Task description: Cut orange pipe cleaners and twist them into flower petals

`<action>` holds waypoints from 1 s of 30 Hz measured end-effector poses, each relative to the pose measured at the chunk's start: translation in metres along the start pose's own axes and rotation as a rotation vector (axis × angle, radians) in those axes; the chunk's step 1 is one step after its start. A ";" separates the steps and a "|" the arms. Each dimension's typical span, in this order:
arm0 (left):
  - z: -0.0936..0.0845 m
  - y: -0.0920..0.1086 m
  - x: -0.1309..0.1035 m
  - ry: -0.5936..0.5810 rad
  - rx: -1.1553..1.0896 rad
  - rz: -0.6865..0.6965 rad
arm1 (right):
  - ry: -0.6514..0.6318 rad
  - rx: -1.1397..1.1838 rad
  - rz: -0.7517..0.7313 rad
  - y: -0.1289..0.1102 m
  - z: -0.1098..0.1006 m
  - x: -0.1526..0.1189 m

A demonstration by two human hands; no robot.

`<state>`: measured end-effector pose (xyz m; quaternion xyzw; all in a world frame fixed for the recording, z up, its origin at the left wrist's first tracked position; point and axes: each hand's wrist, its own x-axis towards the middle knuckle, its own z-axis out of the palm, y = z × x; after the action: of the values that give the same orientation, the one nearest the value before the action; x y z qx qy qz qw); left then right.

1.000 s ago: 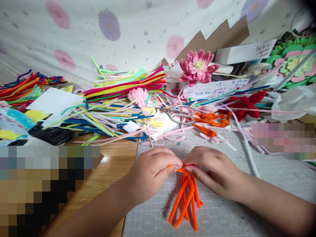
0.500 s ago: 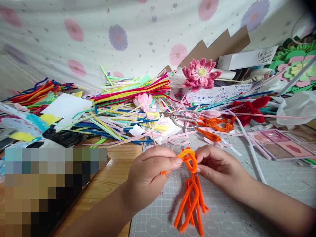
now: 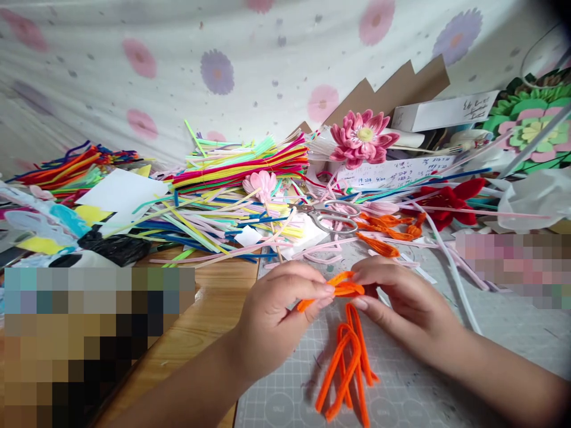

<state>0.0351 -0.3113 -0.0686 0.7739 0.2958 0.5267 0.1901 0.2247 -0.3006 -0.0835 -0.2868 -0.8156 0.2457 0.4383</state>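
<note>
Between my two hands is an orange pipe cleaner (image 3: pixel 343 288) bent into loops, held above a grey cutting mat. The thumb and fingers of my left hand (image 3: pixel 281 315) pinch its left side, and a short end pokes out below them. At its right end, the thumb and fingertips of my right hand (image 3: pixel 401 303) close on the loop; the exact contact is partly hidden. Just below, several folded orange pipe cleaners (image 3: pixel 345 371) lie on the cutting mat (image 3: pixel 276 380). Darker orange petal-like pieces (image 3: pixel 383 229) rest beyond my right hand.
Silver scissors (image 3: pixel 332 219) lie behind my hands. Loose pipe cleaners (image 3: pixel 209 223) heap up at the back left. A pink flower (image 3: pixel 364 138) stands behind, with a red flower (image 3: pixel 450 202) to the right. Wooden tabletop (image 3: pixel 209 309) shows at left. Two areas are blurred.
The held loop has turned from hanging upright to lying flatter between my fingers. My left hand has shifted slightly right. The folded pipe cleaners below have stayed put.
</note>
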 end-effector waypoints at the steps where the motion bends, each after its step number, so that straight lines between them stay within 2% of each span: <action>1: 0.000 0.002 0.000 -0.006 -0.020 -0.002 | 0.002 -0.026 -0.020 -0.001 0.000 0.001; 3: 0.001 0.004 0.001 -0.026 -0.058 -0.013 | -0.003 -0.044 -0.029 -0.002 0.001 0.001; 7: 0.001 0.007 0.001 -0.034 -0.096 -0.047 | 0.028 -0.002 0.056 -0.003 0.006 -0.005; 10: 0.001 0.007 0.000 -0.034 -0.109 -0.049 | 0.086 0.176 0.142 -0.003 0.008 -0.007; 12: 0.001 0.008 0.000 -0.054 -0.130 -0.075 | 0.054 0.280 0.209 -0.004 0.008 -0.006; 15: 0.004 0.009 -0.001 -0.075 -0.323 -0.237 | -0.037 0.340 0.300 -0.005 0.007 -0.002; 18: 0.007 0.008 -0.002 -0.074 -0.592 -0.387 | -0.031 0.503 0.402 -0.007 0.009 0.002; 21: 0.009 0.006 -0.006 -0.151 -0.562 -0.474 | -0.041 0.639 0.466 -0.010 0.012 0.003; 24: 0.011 0.005 -0.010 -0.240 -0.390 -0.534 | -0.093 0.501 0.404 -0.011 0.014 0.000; 27: 0.013 0.006 -0.013 -0.185 -0.308 -0.499 | -0.142 0.268 0.262 -0.010 0.018 -0.005; 30: 0.014 0.008 -0.011 -0.122 -0.264 -0.484 | -0.118 0.161 0.182 -0.009 0.023 -0.010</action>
<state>0.0474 -0.3241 -0.0768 0.6796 0.3890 0.4522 0.4270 0.2072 -0.3169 -0.0950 -0.3085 -0.7883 0.3655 0.3871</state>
